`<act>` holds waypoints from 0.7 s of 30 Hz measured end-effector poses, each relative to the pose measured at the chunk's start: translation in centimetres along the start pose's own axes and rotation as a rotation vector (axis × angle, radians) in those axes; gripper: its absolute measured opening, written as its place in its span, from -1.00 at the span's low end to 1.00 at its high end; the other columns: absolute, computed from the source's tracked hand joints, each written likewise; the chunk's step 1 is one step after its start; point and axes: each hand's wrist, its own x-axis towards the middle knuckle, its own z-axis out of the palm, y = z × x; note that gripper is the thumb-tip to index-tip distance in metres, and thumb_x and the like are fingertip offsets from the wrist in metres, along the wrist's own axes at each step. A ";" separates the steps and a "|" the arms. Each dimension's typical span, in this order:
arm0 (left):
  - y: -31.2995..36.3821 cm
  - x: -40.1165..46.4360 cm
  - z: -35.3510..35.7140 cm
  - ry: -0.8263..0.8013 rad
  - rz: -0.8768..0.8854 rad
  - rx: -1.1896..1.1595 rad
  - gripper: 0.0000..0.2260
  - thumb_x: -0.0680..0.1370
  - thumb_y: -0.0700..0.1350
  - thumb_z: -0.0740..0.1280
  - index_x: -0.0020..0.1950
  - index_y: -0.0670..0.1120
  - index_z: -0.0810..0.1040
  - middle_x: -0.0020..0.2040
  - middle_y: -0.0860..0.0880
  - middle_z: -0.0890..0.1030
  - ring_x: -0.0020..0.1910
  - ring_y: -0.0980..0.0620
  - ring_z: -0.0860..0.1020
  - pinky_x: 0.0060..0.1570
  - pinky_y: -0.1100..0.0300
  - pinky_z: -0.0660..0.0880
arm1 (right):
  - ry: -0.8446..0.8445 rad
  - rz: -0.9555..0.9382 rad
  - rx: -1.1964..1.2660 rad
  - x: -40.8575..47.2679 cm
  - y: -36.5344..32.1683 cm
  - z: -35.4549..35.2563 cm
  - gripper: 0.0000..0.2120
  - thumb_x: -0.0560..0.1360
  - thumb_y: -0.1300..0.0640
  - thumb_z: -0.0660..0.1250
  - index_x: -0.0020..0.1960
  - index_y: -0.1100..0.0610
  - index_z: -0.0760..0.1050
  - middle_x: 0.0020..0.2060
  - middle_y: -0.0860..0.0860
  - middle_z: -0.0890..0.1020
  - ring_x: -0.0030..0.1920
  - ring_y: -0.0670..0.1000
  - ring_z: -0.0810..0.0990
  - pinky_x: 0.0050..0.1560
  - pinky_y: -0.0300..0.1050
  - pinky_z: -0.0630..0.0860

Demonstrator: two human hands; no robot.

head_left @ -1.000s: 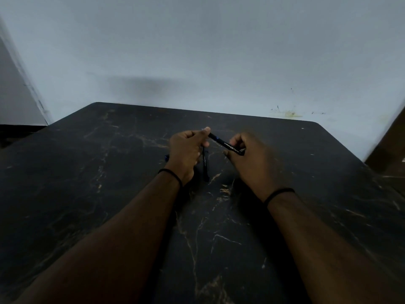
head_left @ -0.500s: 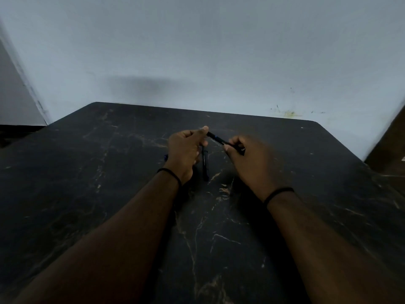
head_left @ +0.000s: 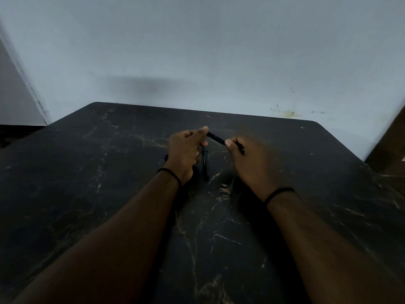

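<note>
In the head view, both hands meet in the middle of the frame, a little above the dark table [head_left: 87, 172]. The left hand [head_left: 185, 152] has its grip closed on one end of a thin black pen [head_left: 215, 138], with the thumb pressed on top. The right hand [head_left: 252, 163] has its grip closed on the other end, pinching it with thumb and fingers. The pen slants down from left to right between them, up in the air and not touching the table. A second pen [head_left: 205, 165] lies flat on the table just below, in the gap between the two hands. A small blue bit [head_left: 166, 157] peeks out at the left side of the left hand. It is dim here, so I cannot tell if that is a cap or part of another pen. The pale wall [head_left: 197, 51] fills the top of the frame. I think the work is about halfway. The pen is picked up and held at both ends, but it looks like one whole piece. Pulling it apart or pushing it together is not yet done, and the second pen looks untouched.
</note>
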 end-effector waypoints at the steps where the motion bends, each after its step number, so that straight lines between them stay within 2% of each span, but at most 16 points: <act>1: 0.0 0.0 0.0 0.000 0.000 0.004 -0.83 0.56 -0.07 0.40 -0.17 -0.14 0.57 -0.36 -0.02 0.56 -0.59 0.15 0.26 -0.67 0.33 0.18 | -0.004 0.006 0.004 0.0 0.0 0.0 -0.87 0.58 -0.10 0.29 -0.09 -0.09 0.53 -0.30 -0.15 0.56 -0.25 -0.16 0.54 -0.31 -0.19 0.38; 2: 0.0 0.0 0.0 -0.001 0.001 0.006 -0.83 0.56 -0.08 0.40 -0.17 -0.14 0.57 -0.36 -0.02 0.56 -0.59 0.15 0.26 -0.67 0.33 0.18 | -0.005 0.016 0.019 0.0 0.0 0.0 -0.92 0.55 -0.11 0.33 -0.05 -0.12 0.51 -0.26 -0.19 0.56 -0.22 -0.19 0.54 -0.28 -0.24 0.39; 3: 0.0 -0.1 0.1 -0.001 0.003 0.007 -0.83 0.56 -0.08 0.40 -0.18 -0.14 0.57 -0.37 -0.02 0.56 -0.59 0.15 0.26 -0.66 0.34 0.17 | 0.010 0.026 0.032 0.0 -0.1 -0.1 -0.89 0.51 -0.09 0.40 -0.04 -0.15 0.48 -0.25 -0.22 0.54 -0.21 -0.23 0.53 -0.28 -0.28 0.38; 5: 0.0 -0.2 0.1 -0.003 0.009 0.009 -0.82 0.56 -0.08 0.40 -0.18 -0.15 0.57 -0.37 -0.03 0.56 -0.59 0.15 0.26 -0.66 0.35 0.17 | 0.027 0.029 0.021 -0.2 0.0 -0.1 -0.78 0.45 0.00 0.49 -0.10 -0.14 0.43 -0.28 -0.22 0.51 -0.24 -0.25 0.50 -0.31 -0.28 0.34; 6: 0.0 -0.2 0.1 -0.006 0.010 0.010 -0.82 0.56 -0.08 0.40 -0.17 -0.15 0.57 -0.37 -0.03 0.56 -0.58 0.15 0.25 -0.67 0.34 0.17 | 0.025 0.022 0.001 -0.2 0.1 -0.2 -0.79 0.45 0.03 0.48 -0.14 -0.12 0.44 -0.29 -0.21 0.52 -0.26 -0.24 0.50 -0.33 -0.26 0.34; 8: 0.1 -0.2 0.1 -0.008 0.004 0.004 -0.83 0.56 -0.08 0.39 -0.16 -0.15 0.57 -0.35 -0.03 0.56 -0.58 0.15 0.26 -0.67 0.34 0.18 | 0.011 0.012 -0.026 -0.2 0.0 -0.3 -0.86 0.52 -0.01 0.40 -0.18 -0.09 0.47 -0.32 -0.17 0.54 -0.28 -0.19 0.51 -0.35 -0.21 0.36; 11: 0.2 -0.2 0.1 -0.003 -0.009 -0.001 -0.84 0.56 -0.08 0.39 -0.12 -0.17 0.57 -0.33 -0.05 0.56 -0.58 0.15 0.26 -0.67 0.33 0.19 | -0.030 -0.017 -0.055 -0.1 -0.1 -0.2 -0.78 0.60 -0.13 0.24 -0.17 -0.08 0.51 -0.37 -0.13 0.52 -0.33 -0.16 0.49 -0.35 -0.18 0.30; 13: 0.2 -0.3 0.1 -0.007 -0.002 0.009 -0.84 0.56 -0.08 0.39 -0.13 -0.16 0.57 -0.34 -0.04 0.56 -0.59 0.15 0.26 -0.67 0.34 0.19 | -0.030 -0.008 -0.010 -0.1 0.0 -0.1 -0.87 0.54 -0.16 0.33 -0.06 -0.12 0.51 -0.30 -0.19 0.53 -0.26 -0.21 0.51 -0.31 -0.22 0.37; 14: 0.2 -0.3 0.1 -0.008 0.003 0.019 -0.84 0.56 -0.07 0.39 -0.14 -0.15 0.57 -0.34 -0.04 0.56 -0.58 0.15 0.26 -0.66 0.34 0.19 | -0.012 -0.002 0.010 -0.1 0.1 0.0 -0.85 0.48 -0.13 0.42 -0.03 -0.13 0.49 -0.26 -0.21 0.53 -0.22 -0.23 0.51 -0.28 -0.25 0.40; 16: 0.2 -0.3 0.2 -0.005 0.010 0.040 -0.83 0.56 -0.06 0.39 -0.15 -0.14 0.57 -0.34 -0.03 0.56 -0.57 0.14 0.26 -0.66 0.34 0.18 | 0.013 0.011 0.013 -0.1 0.3 0.2 -0.76 0.41 -0.03 0.52 -0.11 -0.12 0.44 -0.27 -0.21 0.52 -0.23 -0.23 0.51 -0.29 -0.23 0.41; 18: 0.1 -0.3 0.2 -0.003 0.013 0.043 -0.83 0.56 -0.06 0.40 -0.16 -0.14 0.57 -0.34 -0.03 0.57 -0.57 0.14 0.27 -0.66 0.34 0.19 | 0.006 0.018 -0.015 0.0 0.4 0.2 -0.79 0.44 0.00 0.48 -0.19 -0.09 0.43 -0.31 -0.18 0.54 -0.26 -0.20 0.51 -0.31 -0.19 0.41; 21: 0.1 -0.3 0.1 -0.004 0.012 0.037 -0.84 0.56 -0.08 0.39 -0.15 -0.14 0.58 -0.33 -0.03 0.57 -0.59 0.15 0.28 -0.66 0.34 0.20 | -0.031 0.007 -0.050 0.2 0.5 0.3 -0.79 0.55 -0.07 0.31 -0.25 -0.09 0.45 -0.38 -0.12 0.53 -0.32 -0.15 0.50 -0.33 -0.15 0.34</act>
